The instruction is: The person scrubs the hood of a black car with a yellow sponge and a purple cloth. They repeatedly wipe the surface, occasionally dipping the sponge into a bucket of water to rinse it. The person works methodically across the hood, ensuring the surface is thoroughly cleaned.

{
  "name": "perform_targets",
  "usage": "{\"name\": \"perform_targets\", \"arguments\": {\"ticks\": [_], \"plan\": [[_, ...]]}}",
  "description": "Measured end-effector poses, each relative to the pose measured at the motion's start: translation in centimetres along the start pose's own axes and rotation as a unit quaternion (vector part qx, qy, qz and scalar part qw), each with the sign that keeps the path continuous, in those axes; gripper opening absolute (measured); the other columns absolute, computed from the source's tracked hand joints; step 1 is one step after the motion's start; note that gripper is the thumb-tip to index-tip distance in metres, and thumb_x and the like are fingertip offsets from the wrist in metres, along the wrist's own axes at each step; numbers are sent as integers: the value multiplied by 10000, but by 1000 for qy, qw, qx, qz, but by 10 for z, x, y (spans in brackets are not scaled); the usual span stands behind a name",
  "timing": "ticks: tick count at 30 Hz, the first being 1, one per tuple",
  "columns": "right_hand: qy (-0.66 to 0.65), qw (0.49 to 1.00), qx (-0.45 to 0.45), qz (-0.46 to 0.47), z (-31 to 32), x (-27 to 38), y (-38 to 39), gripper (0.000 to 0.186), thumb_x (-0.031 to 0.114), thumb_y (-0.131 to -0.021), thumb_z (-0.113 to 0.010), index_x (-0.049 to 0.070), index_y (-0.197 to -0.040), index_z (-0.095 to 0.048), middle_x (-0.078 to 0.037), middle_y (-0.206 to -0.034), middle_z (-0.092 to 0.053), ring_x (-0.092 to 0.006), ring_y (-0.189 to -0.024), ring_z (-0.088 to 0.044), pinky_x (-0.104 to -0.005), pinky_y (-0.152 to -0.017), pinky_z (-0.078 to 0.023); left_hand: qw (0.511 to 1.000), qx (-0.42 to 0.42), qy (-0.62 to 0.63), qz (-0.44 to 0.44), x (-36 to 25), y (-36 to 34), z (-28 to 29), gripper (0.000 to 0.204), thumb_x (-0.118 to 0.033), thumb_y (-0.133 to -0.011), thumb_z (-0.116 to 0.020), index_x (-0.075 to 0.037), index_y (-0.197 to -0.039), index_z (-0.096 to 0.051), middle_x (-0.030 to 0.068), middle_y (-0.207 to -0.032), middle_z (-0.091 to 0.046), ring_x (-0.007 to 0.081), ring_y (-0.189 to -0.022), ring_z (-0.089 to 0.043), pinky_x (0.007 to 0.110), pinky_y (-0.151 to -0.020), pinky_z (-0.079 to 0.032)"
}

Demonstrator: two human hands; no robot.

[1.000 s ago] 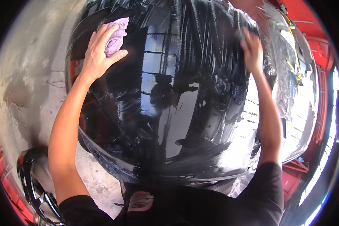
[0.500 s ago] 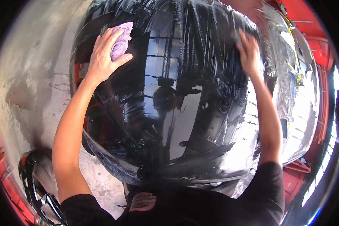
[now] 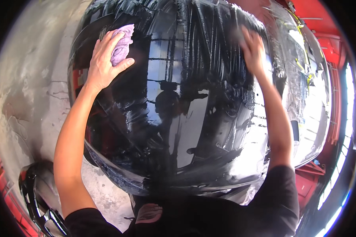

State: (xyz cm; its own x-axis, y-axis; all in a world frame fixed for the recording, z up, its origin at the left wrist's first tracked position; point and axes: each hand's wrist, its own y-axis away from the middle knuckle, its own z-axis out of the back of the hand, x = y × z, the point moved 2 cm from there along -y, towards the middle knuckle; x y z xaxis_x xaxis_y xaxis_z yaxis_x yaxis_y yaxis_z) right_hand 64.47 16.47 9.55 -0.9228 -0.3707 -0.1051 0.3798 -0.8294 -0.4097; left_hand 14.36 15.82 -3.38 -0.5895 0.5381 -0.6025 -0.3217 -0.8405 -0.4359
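Observation:
A broad, curved, glossy black car panel (image 3: 118, 114) fills the middle of the view, streaked with whitish smears on its far and right parts. On its left side, my left hand (image 3: 103, 65) presses a crumpled purple cloth (image 3: 122, 45) against the surface; fingers lie over the cloth, and the thumb sticks out to the right. My right hand (image 3: 254, 51) is over the streaked far-right part of the panel. Its fingertips are smeared by motion, and whether anything is under them cannot be made out.
Clear plastic sheeting (image 3: 310, 100) with strips of yellow tape (image 3: 300, 65) covers the area at the right. Red metal structures (image 3: 324, 43) stand beyond it. A glossy black curved part (image 3: 31, 193) lies at the lower left on the grey concrete floor (image 3: 23, 98).
My right hand has shifted a little to the left across the panel. The left hand with the purple cloth keeps nearly the same spot. The whole view has swung slightly.

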Motion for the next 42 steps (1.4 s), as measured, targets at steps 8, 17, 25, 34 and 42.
{"name": "perform_targets", "arguments": {"ticks": [8, 17, 25, 34, 42], "plan": [[-22, 999, 0, 34, 5, -57, -50, 488, 136, -1013, -671, 155, -1500, -661, -204, -1127, -680, -432, -1113, -634, -499, -968, -513, 998, -28, 27, -52, -11, -20, -15, 846, -517, -872, -871, -150, -1571, -566, 181, -1626, -535, 411, -1520, -483, 612, -1289, -286], [-52, 995, 82, 3, 55, 80, 79, 707, 74, -880, -786, 148, -1564, -623, -257, -1352, -666, -428, -1262, -624, -498, -1102, -496, 999, -30, -1, -29, -3, -10, -1, 835, -482, -888, -865, -154, -1587, -548, 176, -1644, -516, 408, -1545, -455, 609, -1298, -276], [47, 997, -35, -48, -46, -44, -99, 437, 244, -1036, -672, 149, -1462, -679, -229, -1175, -690, -452, -1113, -643, -533, -985, -520, 998, -30, 34, -45, -12, -21, -12, 839, -505, -861, -883, -116, -1539, -578, 178, -1607, -536, 394, -1497, -498, 641, -1266, -318], [-60, 995, 55, 55, 43, 95, 49, 671, 39, -920, -740, 128, -1572, -607, -246, -1306, -653, -435, -1175, -620, -495, -1064, -492, 998, -50, 2, -42, -12, -11, -2, 845, -523, -854, -880, -112, -1532, -589, 176, -1578, -563, 384, -1482, -514, 588, -1258, -346], [48, 996, -66, -26, -64, 14, -128, 458, 238, -1003, -687, 110, -1443, -698, -269, -1241, -706, -464, -1218, -648, -580, -1010, -518, 997, -56, -10, -57, -2, -16, -9, 845, -532, -859, -874, -127, -1539, -579, 169, -1582, -562, 384, -1474, -520, 616, -1262, -331]]}}
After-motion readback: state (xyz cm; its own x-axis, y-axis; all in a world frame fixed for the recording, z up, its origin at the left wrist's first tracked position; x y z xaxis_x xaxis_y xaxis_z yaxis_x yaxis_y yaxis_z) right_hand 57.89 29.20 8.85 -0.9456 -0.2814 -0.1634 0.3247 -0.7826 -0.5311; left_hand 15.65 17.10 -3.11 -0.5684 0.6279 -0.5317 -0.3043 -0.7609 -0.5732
